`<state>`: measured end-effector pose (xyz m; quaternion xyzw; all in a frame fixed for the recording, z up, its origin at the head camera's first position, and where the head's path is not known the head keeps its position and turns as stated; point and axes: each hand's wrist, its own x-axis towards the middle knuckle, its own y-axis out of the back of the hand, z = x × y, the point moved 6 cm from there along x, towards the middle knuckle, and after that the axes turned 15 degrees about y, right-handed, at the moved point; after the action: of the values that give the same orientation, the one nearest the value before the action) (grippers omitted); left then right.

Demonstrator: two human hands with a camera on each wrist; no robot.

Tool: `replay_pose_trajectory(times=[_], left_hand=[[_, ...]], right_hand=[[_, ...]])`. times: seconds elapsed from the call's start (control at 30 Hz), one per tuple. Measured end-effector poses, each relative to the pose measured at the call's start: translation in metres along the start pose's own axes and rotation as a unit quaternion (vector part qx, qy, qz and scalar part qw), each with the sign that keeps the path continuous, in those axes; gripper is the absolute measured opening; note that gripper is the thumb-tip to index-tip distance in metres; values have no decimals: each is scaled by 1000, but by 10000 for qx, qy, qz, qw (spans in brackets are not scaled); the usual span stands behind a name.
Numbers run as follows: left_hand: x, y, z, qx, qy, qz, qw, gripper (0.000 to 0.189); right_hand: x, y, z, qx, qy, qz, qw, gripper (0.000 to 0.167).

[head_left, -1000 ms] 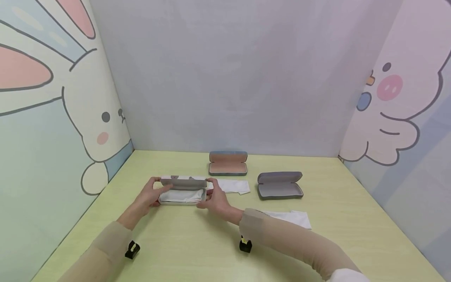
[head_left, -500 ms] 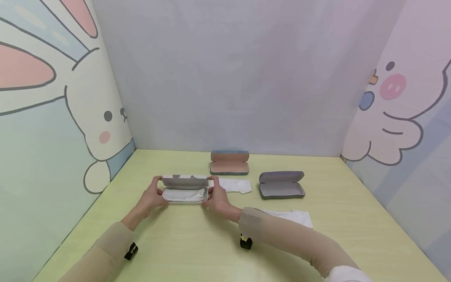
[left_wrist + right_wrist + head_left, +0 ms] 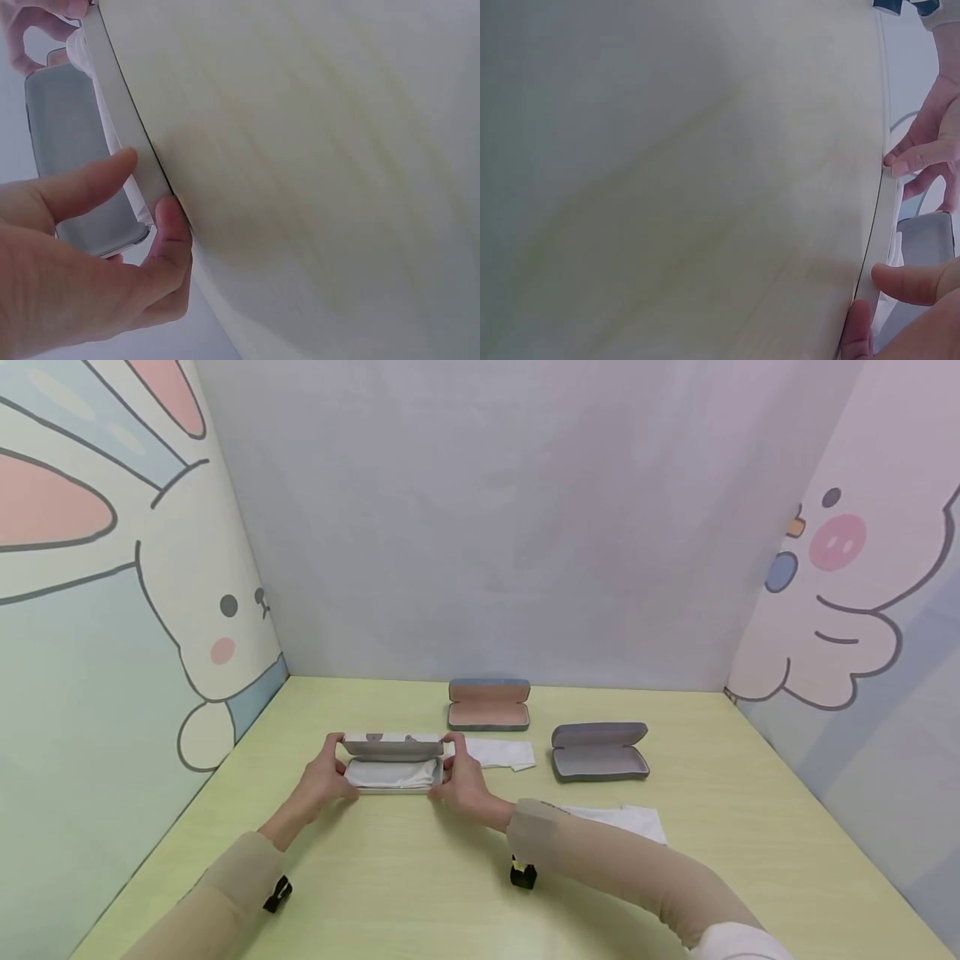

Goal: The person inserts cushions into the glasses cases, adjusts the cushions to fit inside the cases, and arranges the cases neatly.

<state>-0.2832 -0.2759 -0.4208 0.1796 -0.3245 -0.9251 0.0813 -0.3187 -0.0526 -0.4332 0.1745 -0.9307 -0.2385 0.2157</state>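
White case [image 3: 393, 748], lid up, soft cloth [image 3: 388, 774] inside, left of the table's [image 3: 420, 877] middle, gripped at its ends by left hand [image 3: 322, 781] and right hand [image 3: 462, 787]. Marks [image 3: 557, 808] on right sleeve [image 3: 600, 864] too small to read; near cloth [image 3: 633, 823] partly behind it. Farther: grey case [image 3: 598, 736], far cloth [image 3: 504, 754] behind right hand, pink-lined case [image 3: 489, 692].

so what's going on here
A person is holding a white case by its two ends, the left hand at one and the right hand at the other. Its lid is open, and a folded white cloth lies inside. A pink-lined case and a grey case also stand open on the table. In front of each lies another white cloth, the nearer one partly hidden by the right sleeve.
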Motion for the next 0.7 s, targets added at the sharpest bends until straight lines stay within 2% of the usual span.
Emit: replay_pose_trajectory(times=[0.7], left_hand=[[1, 1, 0, 84, -6, 15, 10000, 96]], right_hand=[[0, 0, 2, -54, 48, 16, 10000, 79]])
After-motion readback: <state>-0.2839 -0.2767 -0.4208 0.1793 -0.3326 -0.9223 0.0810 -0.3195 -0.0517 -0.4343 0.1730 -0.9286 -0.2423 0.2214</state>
